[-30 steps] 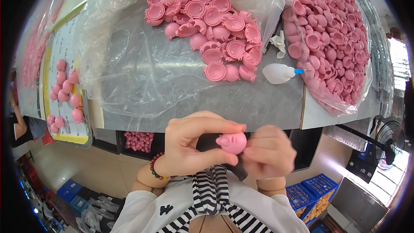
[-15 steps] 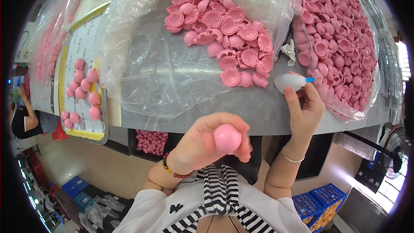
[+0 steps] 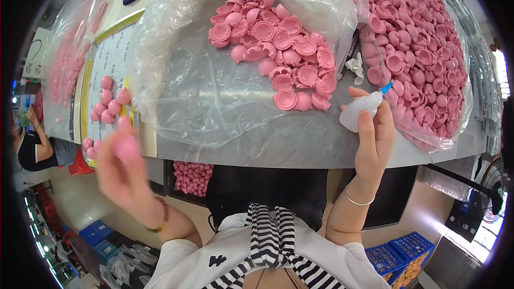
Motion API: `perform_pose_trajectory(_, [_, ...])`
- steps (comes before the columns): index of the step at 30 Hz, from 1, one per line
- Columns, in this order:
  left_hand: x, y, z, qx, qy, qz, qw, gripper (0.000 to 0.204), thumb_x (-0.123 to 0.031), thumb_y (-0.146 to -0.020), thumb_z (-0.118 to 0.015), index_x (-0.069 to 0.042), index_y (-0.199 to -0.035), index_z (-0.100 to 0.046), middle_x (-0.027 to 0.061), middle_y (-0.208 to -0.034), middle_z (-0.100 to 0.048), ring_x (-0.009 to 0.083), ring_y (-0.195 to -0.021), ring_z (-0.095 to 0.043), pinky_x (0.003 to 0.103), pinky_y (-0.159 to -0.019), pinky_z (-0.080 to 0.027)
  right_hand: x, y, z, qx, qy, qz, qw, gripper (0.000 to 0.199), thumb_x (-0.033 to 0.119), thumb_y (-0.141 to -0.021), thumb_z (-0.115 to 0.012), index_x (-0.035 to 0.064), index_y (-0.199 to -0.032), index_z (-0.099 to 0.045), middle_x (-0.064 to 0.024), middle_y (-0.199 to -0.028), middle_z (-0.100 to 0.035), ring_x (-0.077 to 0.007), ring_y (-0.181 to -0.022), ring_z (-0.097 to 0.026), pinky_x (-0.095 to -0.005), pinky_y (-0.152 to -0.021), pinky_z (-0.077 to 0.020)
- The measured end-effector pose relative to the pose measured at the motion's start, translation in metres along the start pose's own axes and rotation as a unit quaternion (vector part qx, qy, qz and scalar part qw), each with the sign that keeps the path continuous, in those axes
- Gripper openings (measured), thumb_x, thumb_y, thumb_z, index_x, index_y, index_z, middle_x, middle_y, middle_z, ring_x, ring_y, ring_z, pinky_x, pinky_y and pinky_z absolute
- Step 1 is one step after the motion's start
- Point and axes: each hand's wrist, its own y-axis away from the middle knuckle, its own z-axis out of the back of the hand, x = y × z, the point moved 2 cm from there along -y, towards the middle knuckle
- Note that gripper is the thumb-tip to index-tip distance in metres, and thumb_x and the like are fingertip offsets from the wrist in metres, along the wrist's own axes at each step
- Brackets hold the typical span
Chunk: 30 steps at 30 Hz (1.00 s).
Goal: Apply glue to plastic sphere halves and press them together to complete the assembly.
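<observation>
The blurred left hand (image 3: 123,175), its fingers around a pink ball (image 3: 127,148), is by the near end of the tray (image 3: 119,25), while the right hand (image 3: 376,136) grips a white, blue-tipped bottle (image 3: 358,113) over the counter (image 3: 267,147), pink half-shells (image 3: 282,39) heaped farther back.

Left one of the hands (image 3: 122,174) blurred, pink ball (image 3: 126,147) smeared, tray (image 3: 110,59), near end apparently hidden

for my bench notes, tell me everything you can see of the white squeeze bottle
The white squeeze bottle has a rounded, cloudy body, apparently plastic, narrowing to a blue tip. The right hand grips it tilted, thumb against its side, tip pointing toward the pink half-shells. It shows over the grey tabletop; contact there can't be told.
</observation>
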Motion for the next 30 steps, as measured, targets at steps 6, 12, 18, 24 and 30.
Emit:
perform_pose_trajectory(6, [0.068, -0.036, 0.052, 0.008, -0.333, 0.082, 0.939, 0.027, -0.009, -0.079, -0.056, 0.0, -0.104, -0.055, 0.0152, -0.103, -0.057, 0.025, -0.094, -0.055, 0.032, -0.082, -0.042, 0.001, 0.002, 0.005, -0.02, -0.014, 0.011, 1.0, 0.032, 0.025, -0.088, -0.046, -0.0031, -0.103, -0.046, -0.0136, -0.096, -0.058, -0.0141, -0.076, -0.058, -0.0215, -0.061, -0.0414])
perform_pose_trajectory(12, [-0.028, -0.031, -0.064, 0.132, -0.096, -0.117, 0.98, 0.032, -0.008, -0.072, -0.062, -0.004, -0.103, -0.057, 0.0148, -0.103, -0.057, 0.0298, -0.099, -0.052, 0.037, -0.086, -0.04, -0.014, 0.009, 0.02, -0.065, -0.03, 0.039, 0.997, 0.031, 0.024, -0.087, -0.045, -0.0031, -0.102, -0.046, -0.0147, -0.091, -0.059, -0.015, -0.071, -0.056, -0.0222, -0.06, -0.0405])
perform_pose_trajectory(18, [-0.074, -0.011, -0.17, 0.379, -0.081, -0.336, 0.858, 0.04, -0.023, -0.065, -0.068, -0.009, -0.1, -0.054, 0.0098, -0.116, -0.045, 0.0304, -0.113, -0.038, 0.047, -0.095, -0.029, -0.008, 0.013, 0.017, -0.051, -0.095, 0.025, 0.994, 0.024, 0.02, -0.085, -0.051, -0.0029, -0.094, -0.048, -0.0106, -0.087, -0.057, -0.0115, -0.076, -0.051, -0.0231, -0.068, -0.0405])
perform_pose_trajectory(24, [-0.049, -0.023, -0.181, 0.369, -0.079, -0.352, 0.857, 0.039, -0.03, -0.066, -0.067, -0.014, -0.098, -0.052, 0.0089, -0.112, -0.043, 0.0314, -0.108, -0.038, 0.047, -0.092, -0.029, -0.011, 0.015, 0.021, -0.04, -0.122, 0.016, 0.992, 0.024, 0.018, -0.084, -0.052, -0.0031, -0.094, -0.049, -0.0098, -0.085, -0.058, -0.0098, -0.073, -0.049, -0.0215, -0.066, -0.04])
perform_pose_trajectory(30, [-0.032, -0.041, -0.156, 0.364, -0.118, -0.296, 0.875, 0.033, -0.026, -0.069, -0.063, -0.013, -0.098, -0.053, 0.009, -0.107, -0.047, 0.0294, -0.101, -0.043, 0.039, -0.086, -0.034, -0.015, 0.015, 0.026, -0.012, -0.11, 0.03, 0.993, 0.022, 0.015, -0.082, -0.055, -0.0034, -0.094, -0.05, -0.0078, -0.082, -0.059, -0.0084, -0.068, -0.05, -0.02, -0.063, -0.0403])
